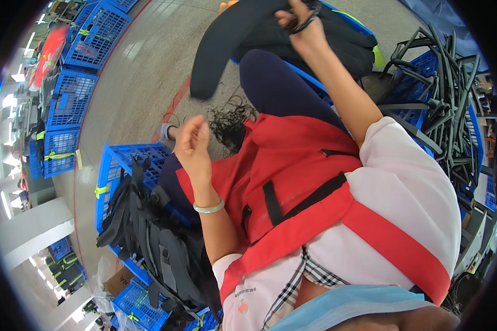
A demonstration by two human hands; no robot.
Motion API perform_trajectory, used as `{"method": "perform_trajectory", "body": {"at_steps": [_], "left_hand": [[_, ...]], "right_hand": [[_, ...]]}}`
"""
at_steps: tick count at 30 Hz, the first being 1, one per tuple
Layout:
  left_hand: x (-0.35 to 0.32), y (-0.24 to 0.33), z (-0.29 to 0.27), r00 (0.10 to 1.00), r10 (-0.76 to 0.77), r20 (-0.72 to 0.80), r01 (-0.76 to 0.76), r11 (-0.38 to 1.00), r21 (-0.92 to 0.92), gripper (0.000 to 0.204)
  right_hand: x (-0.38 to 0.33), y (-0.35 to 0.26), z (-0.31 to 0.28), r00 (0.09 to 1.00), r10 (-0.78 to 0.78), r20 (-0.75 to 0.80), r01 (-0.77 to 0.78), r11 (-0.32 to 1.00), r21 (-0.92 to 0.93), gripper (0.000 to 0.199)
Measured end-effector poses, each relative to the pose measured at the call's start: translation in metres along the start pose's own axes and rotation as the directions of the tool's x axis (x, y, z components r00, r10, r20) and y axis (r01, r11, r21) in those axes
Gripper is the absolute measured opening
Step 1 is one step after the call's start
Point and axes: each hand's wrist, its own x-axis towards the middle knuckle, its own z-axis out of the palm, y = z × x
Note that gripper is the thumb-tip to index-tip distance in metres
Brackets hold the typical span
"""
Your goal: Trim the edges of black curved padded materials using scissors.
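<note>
My left hand (pixel 193 148), with a pale bangle at its wrist, is raised above my left knee. Its fingers are loosely bent and apart, with nothing visible in them. Further off, at the top, my right hand (pixel 306 34) is closed on scissors (pixel 310 15) with black handles; their blades do not show. Beside that hand hangs a long, curved black padded piece (pixel 218 52), its lower end slightly blurred over the floor. Whether the right fingers also touch this piece, I cannot tell. More black padded pieces (pixel 337 49) lie stacked on a blue crate behind the right hand.
Dark thread trimmings (pixel 232 124) lie on the floor between my legs. A blue crate (pixel 106 190) with black strap parts (pixel 165 254) stands at my left. Grey-black curved strips (pixel 447 105) heap over crates at right. Stacked blue crates (pixel 69 99) line the far left.
</note>
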Motion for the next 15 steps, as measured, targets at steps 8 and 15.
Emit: {"method": "perform_trajectory", "body": {"at_steps": [8,15], "left_hand": [[-0.016,-0.057,0.021,0.956,-0.205,0.209,0.212,0.977,-0.01,0.018],[-0.02,-0.055,0.01,0.938,-0.301,0.172,0.287,0.953,0.1,0.015]], "right_hand": [[0.018,0.019,-0.174,0.984,0.05,-0.17,-0.082,0.979,-0.185,0.014],[-0.055,0.028,-0.107,0.995,0.099,0.026,-0.065,0.803,-0.592,0.014]]}}
